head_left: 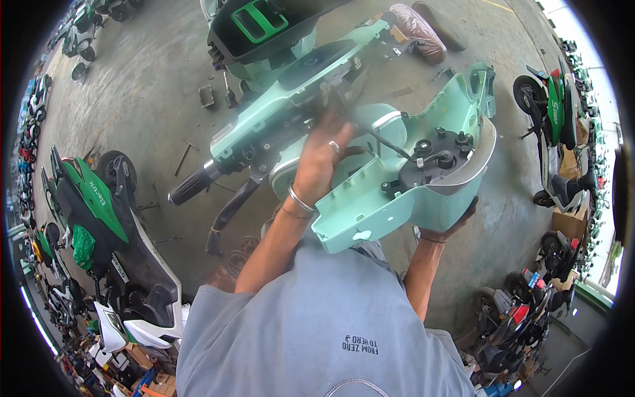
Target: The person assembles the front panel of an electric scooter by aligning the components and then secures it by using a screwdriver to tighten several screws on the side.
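Grey shirt (pixel 284 324), dark lettering, just below mint headlight cover (pixel 357 223). Right hand (pixel 453 228) grasps cover's right side from underneath, so it's nearer; cover slants lower-left to upper-right. Left hand (pixel 324 145), upper-left of cover, by its cable (pixel 383 140); fingers blurred, can't tell grip. Handlebar (pixel 198 182) left of cover; lettered green-black scooter (pixel 106 202) farther left.

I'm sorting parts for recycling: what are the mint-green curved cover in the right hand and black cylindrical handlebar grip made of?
Mint-green curved cover: probably moulded plastic, semi-gloss, given its thin walls and edge tabs.
Black cylindrical handlebar grip: likely matte rubber, judging by its dull, ridged surface; possibly plastic.
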`<state>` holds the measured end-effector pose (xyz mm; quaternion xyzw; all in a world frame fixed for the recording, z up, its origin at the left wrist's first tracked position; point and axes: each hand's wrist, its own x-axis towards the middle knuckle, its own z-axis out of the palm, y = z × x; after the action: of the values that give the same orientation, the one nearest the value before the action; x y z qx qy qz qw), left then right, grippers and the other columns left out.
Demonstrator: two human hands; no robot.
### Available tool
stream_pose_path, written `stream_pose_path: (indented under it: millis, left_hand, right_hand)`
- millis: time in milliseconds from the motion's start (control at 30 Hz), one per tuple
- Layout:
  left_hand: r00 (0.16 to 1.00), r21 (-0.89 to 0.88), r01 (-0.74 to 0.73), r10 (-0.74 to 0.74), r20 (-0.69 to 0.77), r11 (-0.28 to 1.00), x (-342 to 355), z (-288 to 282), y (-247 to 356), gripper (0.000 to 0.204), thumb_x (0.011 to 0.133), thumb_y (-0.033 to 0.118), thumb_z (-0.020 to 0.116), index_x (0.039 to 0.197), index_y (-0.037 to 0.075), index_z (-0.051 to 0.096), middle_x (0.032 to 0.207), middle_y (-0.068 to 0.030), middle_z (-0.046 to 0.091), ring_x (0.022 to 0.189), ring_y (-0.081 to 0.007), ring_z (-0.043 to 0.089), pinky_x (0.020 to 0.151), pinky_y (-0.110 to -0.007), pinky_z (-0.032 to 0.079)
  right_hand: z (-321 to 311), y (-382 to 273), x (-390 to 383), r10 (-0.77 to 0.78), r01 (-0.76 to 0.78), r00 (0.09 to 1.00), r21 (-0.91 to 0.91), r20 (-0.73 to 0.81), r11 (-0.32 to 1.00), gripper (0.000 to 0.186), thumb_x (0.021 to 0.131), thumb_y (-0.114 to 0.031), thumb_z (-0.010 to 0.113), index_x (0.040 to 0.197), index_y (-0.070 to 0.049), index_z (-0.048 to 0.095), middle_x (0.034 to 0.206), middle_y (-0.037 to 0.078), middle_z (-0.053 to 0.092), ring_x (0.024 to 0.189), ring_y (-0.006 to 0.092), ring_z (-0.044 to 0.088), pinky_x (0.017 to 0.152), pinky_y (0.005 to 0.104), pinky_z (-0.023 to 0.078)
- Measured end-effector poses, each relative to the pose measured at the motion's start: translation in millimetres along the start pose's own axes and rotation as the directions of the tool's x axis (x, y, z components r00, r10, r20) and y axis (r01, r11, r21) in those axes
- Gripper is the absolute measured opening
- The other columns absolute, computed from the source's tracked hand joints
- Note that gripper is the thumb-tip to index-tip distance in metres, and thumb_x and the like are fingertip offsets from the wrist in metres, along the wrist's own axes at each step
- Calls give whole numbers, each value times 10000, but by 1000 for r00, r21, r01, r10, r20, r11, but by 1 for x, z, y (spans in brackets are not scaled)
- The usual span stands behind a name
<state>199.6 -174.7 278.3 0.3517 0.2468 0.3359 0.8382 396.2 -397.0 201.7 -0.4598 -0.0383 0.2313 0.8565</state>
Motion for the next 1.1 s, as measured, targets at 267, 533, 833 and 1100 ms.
stream_pose_path:
  millis: [267,533,833,1100]
  left_hand:
    - [997,74,-6,0,77,997,13,-16,0,580,1041,369,393,1465,-17,302,1337,-143,523,1181,-252,548,974,-401,442]
    - [990,225,-4,-28,137,974,-72,-32,51,725,1014,522,360,1419,-79,368,1321,-251,523,1271,-335,495,1092,-405,357]
    - [766,868,-479,545,342,129,-97,-25,102,427,888,253,687,1198,-28,603,1181,-197,625,1076,-325,621,915,-406,484]
    - [709,851,-508,497,499,-130,-12,-9,140,307,835,84,686,1140,60,664,1121,-122,648,1003,-323,616,872,-384,499]
  right_hand:
    - [38,-5,-4,190,-199,977,92,98,976,608,958,-465,471,1399,-53,402,1334,138,505,1177,263,544,946,426,515]
    - [100,-13,-10,324,-330,937,33,128,943,669,892,-532,521,1372,-75,435,1310,117,522,1147,273,557,908,445,514]
    - [142,-10,-4,461,-461,880,-29,113,887,618,931,-517,458,1384,-97,449,1315,96,532,1156,279,556,927,443,492]
    - [136,-4,-5,418,-411,896,-77,148,908,612,932,-515,451,1379,-97,455,1319,103,527,1166,287,539,947,447,467]
